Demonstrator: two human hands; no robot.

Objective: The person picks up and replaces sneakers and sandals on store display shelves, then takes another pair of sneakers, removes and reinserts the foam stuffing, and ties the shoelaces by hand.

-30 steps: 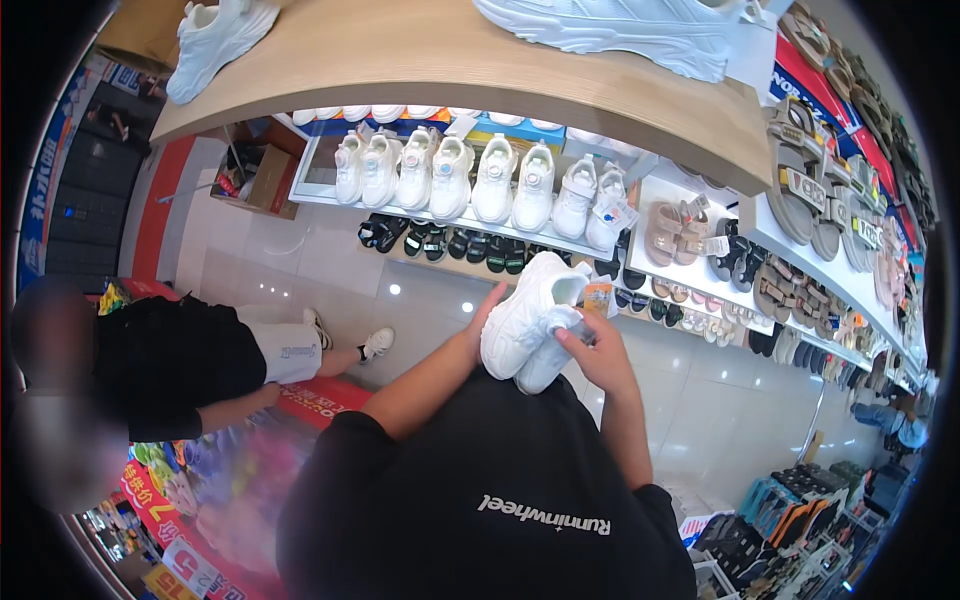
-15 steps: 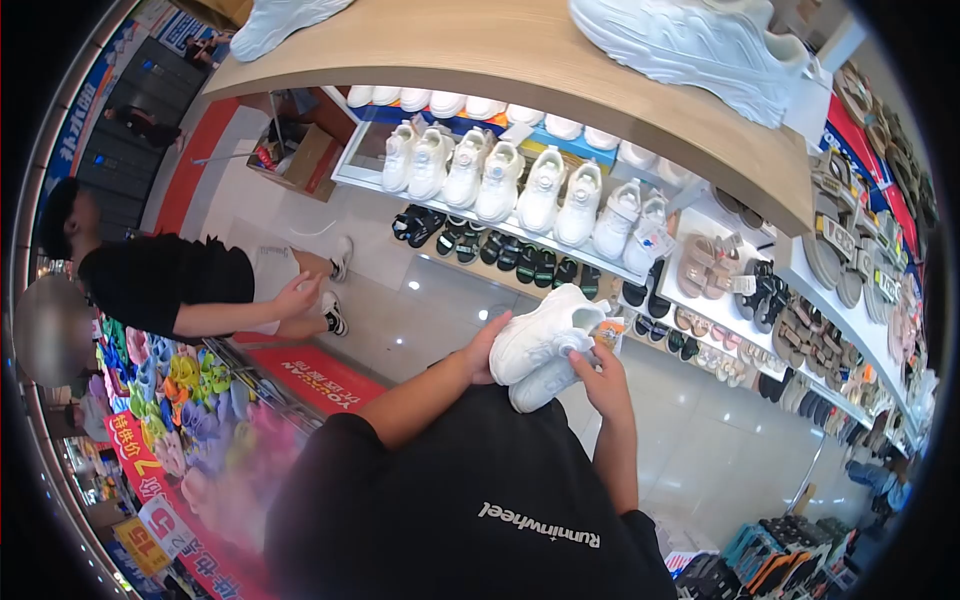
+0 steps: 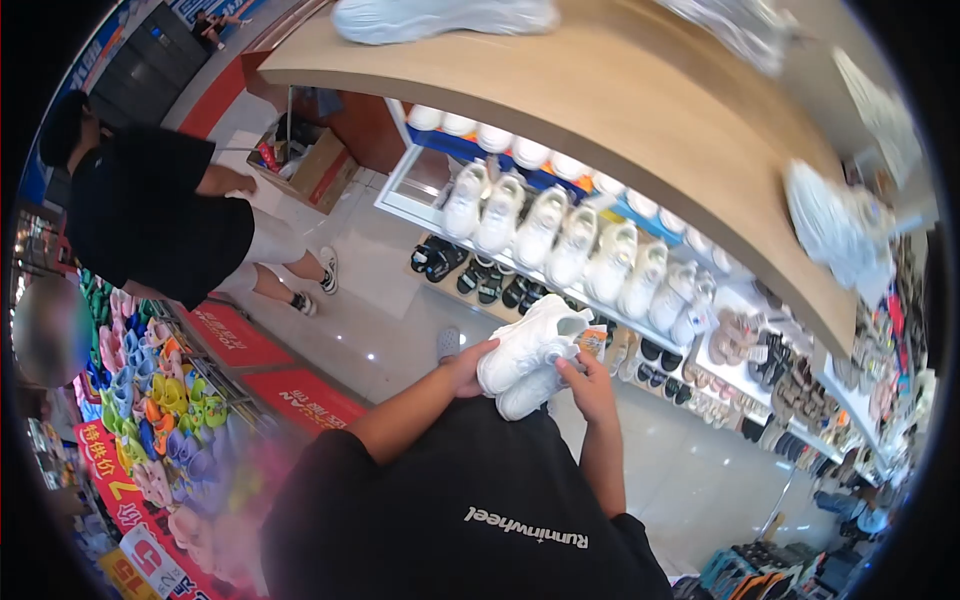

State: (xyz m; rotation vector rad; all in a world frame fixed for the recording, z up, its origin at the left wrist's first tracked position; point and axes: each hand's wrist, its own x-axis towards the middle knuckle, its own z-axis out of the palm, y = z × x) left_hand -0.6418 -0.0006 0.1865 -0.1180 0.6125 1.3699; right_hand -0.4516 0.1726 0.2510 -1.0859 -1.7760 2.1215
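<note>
A pair of white sneakers [image 3: 525, 350] is held together in front of my chest. My left hand [image 3: 468, 368] supports them from the left side, its fingers partly hidden behind the shoes. On the right, my right hand [image 3: 587, 385] grips the nearer shoe close to its opening, thumb on top. An orange and white tag [image 3: 593, 341] hangs beside the shoes, above my right hand. Beyond them, a row of white sneakers [image 3: 570, 247] stands on a white shelf [image 3: 412, 211].
A wooden shelf [image 3: 560, 90] with wrapped shoes curves overhead. Dark sandals [image 3: 490, 283] sit low down. At the left, a person [image 3: 155, 215] in black stands near a rack of colourful clogs [image 3: 165, 400]. An open cardboard box [image 3: 325, 172] lies on the floor.
The view has shifted, so the shelves appear farther right and lower. Both hands still hold the white sneakers. The person at the left has turned and lowered an arm.
</note>
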